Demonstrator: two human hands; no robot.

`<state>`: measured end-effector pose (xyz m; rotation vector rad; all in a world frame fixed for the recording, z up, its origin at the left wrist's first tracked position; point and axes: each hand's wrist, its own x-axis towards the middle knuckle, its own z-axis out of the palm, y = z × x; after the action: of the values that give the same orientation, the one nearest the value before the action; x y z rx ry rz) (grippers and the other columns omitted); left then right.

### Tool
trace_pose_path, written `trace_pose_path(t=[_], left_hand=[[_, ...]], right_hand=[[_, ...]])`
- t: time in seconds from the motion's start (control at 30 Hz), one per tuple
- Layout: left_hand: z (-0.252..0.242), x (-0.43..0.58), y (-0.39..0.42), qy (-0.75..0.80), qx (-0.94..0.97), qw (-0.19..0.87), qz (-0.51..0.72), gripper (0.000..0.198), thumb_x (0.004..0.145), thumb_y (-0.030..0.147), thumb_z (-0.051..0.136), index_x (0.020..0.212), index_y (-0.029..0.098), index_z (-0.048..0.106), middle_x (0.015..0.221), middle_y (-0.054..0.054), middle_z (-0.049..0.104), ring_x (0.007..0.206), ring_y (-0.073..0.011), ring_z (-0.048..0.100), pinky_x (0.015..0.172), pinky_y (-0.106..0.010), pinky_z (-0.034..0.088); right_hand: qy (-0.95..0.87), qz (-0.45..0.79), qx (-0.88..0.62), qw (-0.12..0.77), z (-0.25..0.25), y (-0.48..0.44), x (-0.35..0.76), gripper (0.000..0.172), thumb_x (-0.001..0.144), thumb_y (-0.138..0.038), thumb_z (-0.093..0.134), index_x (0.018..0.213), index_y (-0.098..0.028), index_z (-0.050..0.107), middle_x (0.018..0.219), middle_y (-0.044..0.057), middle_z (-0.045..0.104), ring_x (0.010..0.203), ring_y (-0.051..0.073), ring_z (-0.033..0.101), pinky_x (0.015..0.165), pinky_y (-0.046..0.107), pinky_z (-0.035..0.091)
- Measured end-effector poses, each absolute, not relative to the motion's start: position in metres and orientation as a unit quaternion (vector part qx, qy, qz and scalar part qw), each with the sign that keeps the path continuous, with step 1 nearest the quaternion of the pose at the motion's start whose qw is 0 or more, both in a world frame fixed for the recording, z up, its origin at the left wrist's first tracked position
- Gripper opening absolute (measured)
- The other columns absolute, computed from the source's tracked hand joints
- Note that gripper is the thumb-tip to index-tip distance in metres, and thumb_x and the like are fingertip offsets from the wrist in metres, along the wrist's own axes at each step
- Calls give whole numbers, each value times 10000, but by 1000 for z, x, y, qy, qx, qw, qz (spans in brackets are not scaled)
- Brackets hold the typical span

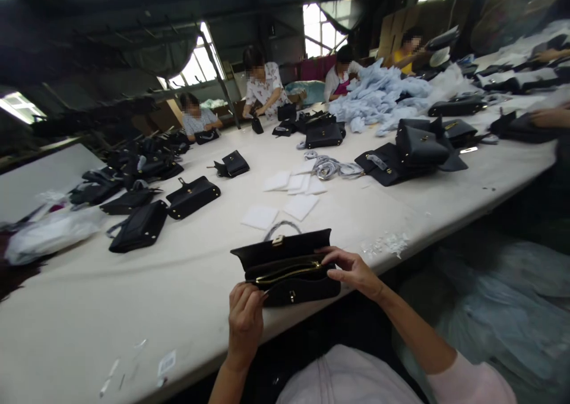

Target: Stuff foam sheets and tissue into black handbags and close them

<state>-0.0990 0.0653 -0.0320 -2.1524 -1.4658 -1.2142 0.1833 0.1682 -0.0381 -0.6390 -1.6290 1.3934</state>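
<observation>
The pale tabletop [187, 303] spans much of the view. At its six o'clock edge sits a black handbag [296, 286], flap raised. The right hand's [354, 270] fingers pinch it at three o'clock, the left hand's [246, 316] at eight. A white sheet [301, 207] lies toward twelve; a gold zipper [289, 271] crosses the handbag's mouth.

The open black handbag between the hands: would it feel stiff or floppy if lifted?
The handbag would probably hold its shape, since its flap keeps a fairly straight edge. Its mouth may flex somewhat, as the gold zipper bows along the opening.
</observation>
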Motion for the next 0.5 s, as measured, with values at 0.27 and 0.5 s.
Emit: trace_pose_path(t=[0.27,0.5], left_hand=[[-25,-78,55,-533,-742,124,-388,232,835,84,614,1047,168,573,1144,-107,589,1119,-245,531,973,-438,457],[-36,-37,83,-495,-795,133,-326,182,899,133,475,1054,140,568,898,-73,623,839,-224,576,771,-393,481]], right_hand=[[-718,407,-339,453,-19,151,156,276,805,-306,735,1062,-223,681,1082,61,634,1051,222,571,958,357,434],[-763,247,-444,399,2,140,133,167,701,-245,827,773,-219,678,846,5,639,891,208,570,952,402,375]])
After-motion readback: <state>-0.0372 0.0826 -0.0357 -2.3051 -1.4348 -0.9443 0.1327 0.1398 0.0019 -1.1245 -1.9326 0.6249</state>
